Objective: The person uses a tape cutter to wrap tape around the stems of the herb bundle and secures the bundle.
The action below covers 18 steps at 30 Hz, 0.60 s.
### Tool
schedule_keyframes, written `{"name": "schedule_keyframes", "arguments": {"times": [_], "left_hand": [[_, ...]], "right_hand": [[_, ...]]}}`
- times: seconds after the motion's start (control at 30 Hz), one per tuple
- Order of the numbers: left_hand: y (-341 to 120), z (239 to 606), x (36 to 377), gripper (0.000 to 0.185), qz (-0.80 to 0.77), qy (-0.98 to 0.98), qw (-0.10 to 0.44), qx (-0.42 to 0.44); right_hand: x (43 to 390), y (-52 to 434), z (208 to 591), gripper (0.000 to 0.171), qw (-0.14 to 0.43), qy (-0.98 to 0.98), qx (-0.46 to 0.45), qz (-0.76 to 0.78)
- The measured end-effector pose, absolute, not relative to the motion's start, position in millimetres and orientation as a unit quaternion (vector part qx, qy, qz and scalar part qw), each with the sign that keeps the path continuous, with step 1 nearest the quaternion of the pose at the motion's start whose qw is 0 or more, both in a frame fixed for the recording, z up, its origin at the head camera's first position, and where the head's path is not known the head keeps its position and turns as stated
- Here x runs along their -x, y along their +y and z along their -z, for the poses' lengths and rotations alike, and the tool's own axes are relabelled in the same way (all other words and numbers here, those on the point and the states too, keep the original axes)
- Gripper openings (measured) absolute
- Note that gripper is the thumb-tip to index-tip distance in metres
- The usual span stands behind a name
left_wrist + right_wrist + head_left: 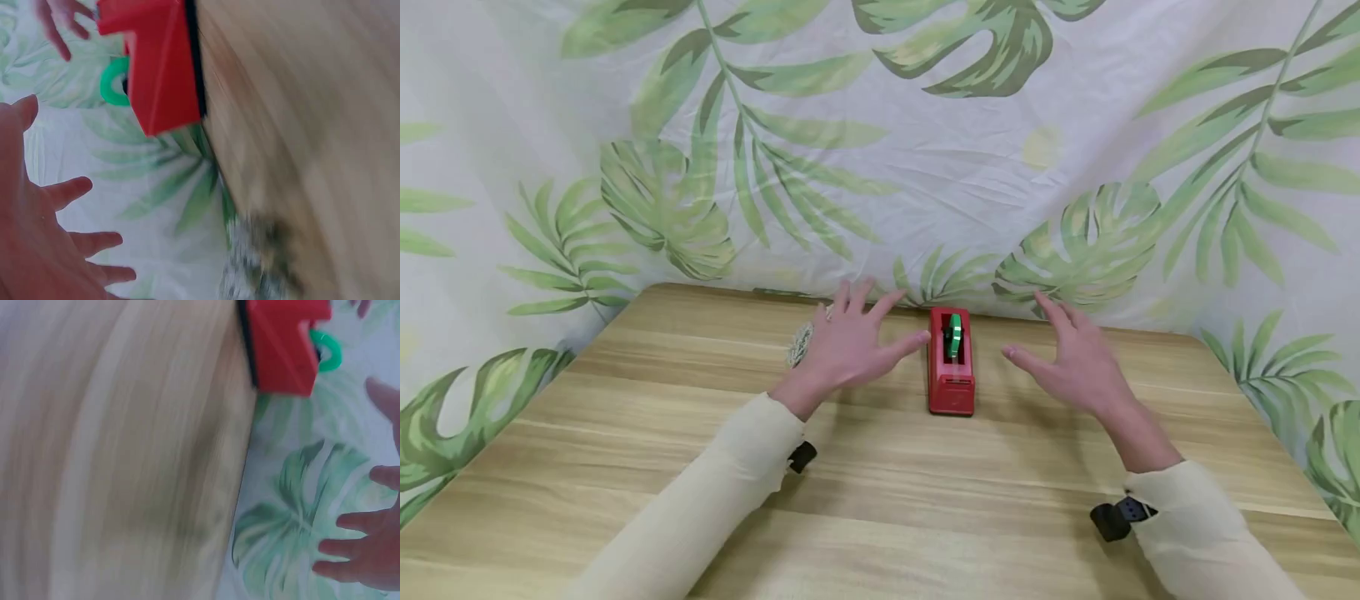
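Observation:
A red tape dispenser (951, 398) stands on the wooden table, a green tape roll (955, 335) seated in its slot. My left hand (853, 346) hovers left of it with fingers spread, the thumb close to the dispenser's side; whether it touches cannot be told from the head view. To the right, my right hand (1078, 362) is raised with fingers extended, apart from the dispenser. Neither hand holds anything. Partly hidden behind the left hand is a greyish, cord-like bundle (800, 346), blurred in the left wrist view.
The wooden table (880, 533) ends at a leaf-patterned cloth (820, 167) hanging along its back and sides. Black wrist devices show at the left cuff (802, 457) and the right cuff (1111, 522).

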<state>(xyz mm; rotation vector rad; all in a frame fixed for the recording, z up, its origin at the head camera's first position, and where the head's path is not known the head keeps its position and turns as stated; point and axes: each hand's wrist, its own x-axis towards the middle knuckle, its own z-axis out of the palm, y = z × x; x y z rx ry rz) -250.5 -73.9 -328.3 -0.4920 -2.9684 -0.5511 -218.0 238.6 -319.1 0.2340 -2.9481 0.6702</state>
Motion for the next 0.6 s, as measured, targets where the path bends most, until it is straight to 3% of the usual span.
{"name": "schedule_keyframes", "arguments": {"times": [0.3, 0.6], "left_hand": [[-43, 343, 247, 0.072, 0.382, -0.907, -0.020, 0.178], [-27, 359, 249, 0.068, 0.498, -0.843, -0.097, 0.179]], "right_hand": [[216, 201, 331, 0.046, 0.019, -0.905, -0.021, -0.424], [222, 175, 346, 0.037, -0.053, -0.834, 0.028, -0.548]]}}
